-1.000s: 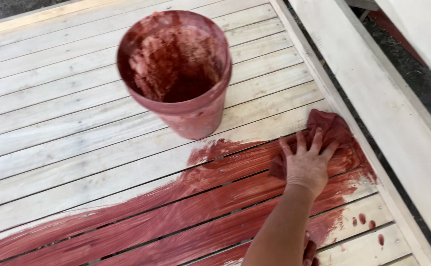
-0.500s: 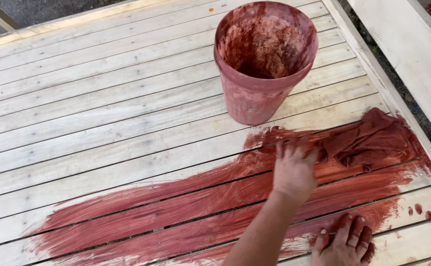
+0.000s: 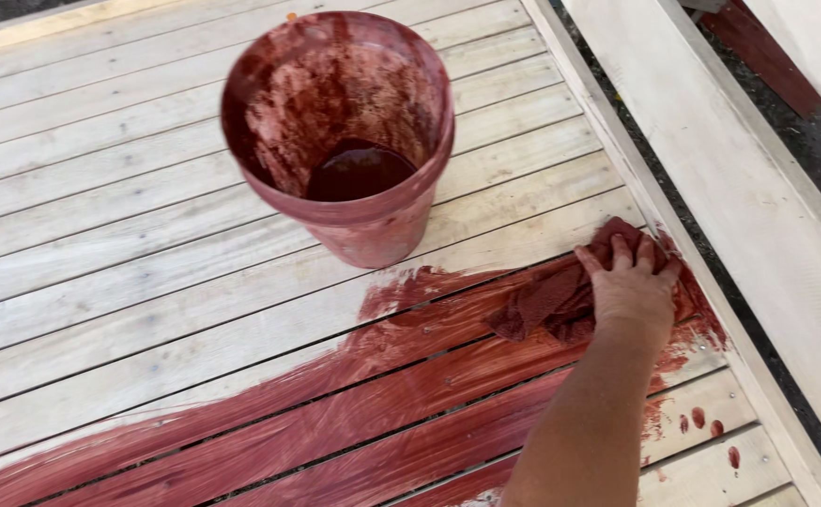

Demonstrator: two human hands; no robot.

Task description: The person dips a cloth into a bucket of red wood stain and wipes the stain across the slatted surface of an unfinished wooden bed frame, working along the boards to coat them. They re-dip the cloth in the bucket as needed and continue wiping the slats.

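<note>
My left hand (image 3: 631, 291) presses a dark red, stain-soaked rag (image 3: 546, 305) onto the pale wooden slats (image 3: 147, 282), fingers curled over the cloth. It is near the right end of the slatted panel, just below and right of a red-smeared plastic bucket (image 3: 373, 221). The bucket stands upright on the slats with a pool of dark red stain (image 3: 359, 174) at its bottom. A wide band of wet red stain (image 3: 335, 413) runs from the rag down to the lower left. My right hand is out of view.
A pale unstained board (image 3: 739, 188) lies along the right side of the panel, with dark ground beyond it. Red drips (image 3: 701, 418) dot the bare slat below my hand. The slats at upper left are bare wood.
My left hand has slid the rag to the right, toward the panel's right edge. My right hand, resting on the slats half a second ago, has left the view. The view has shifted.
</note>
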